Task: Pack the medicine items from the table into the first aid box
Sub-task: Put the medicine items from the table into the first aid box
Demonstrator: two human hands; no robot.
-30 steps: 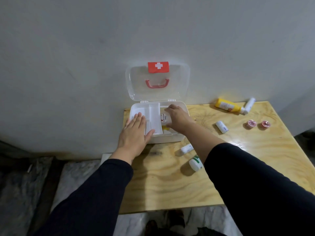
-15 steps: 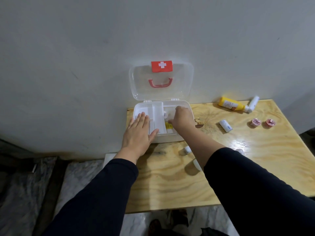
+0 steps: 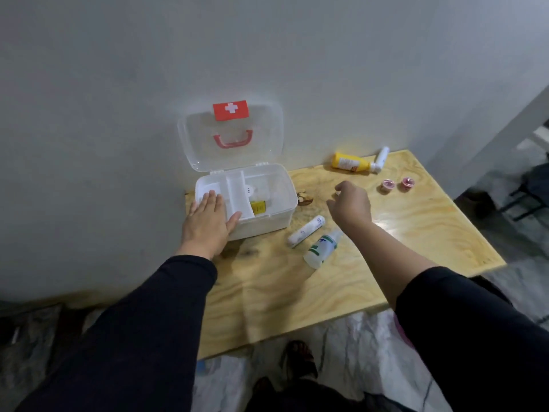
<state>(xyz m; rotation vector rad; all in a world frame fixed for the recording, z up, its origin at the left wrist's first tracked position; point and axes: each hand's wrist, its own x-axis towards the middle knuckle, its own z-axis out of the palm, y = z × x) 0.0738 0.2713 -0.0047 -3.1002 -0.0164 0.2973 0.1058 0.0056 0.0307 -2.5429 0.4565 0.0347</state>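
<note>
The white first aid box [image 3: 276,217] stands open at the table's back left, its clear lid [image 3: 231,135] leaning on the wall. Inside lie a white bottle and a yellow-labelled item [image 3: 258,207]. My left hand [image 3: 209,224] rests flat on the box's front left corner. My right hand [image 3: 352,203] hovers over the table to the right of the box, fingers loosely curled, holding nothing. Below it lie a white tube [image 3: 306,231] and a clear bottle with a green label [image 3: 322,248]. A yellow bottle [image 3: 350,162], a white tube [image 3: 381,157] and two small pink pots [image 3: 387,185] lie further back right.
The plywood table [image 3: 297,286] is small and pushed against a grey wall. Its front edge and right edge are close; floor lies beyond. A dark knot mark [image 3: 304,199] sits just right of the box. My feet show below the table's front edge.
My right hand has left the box without the white bottle and moved right over the table. The left hand has stayed on the box. The view has shifted a little.
</note>
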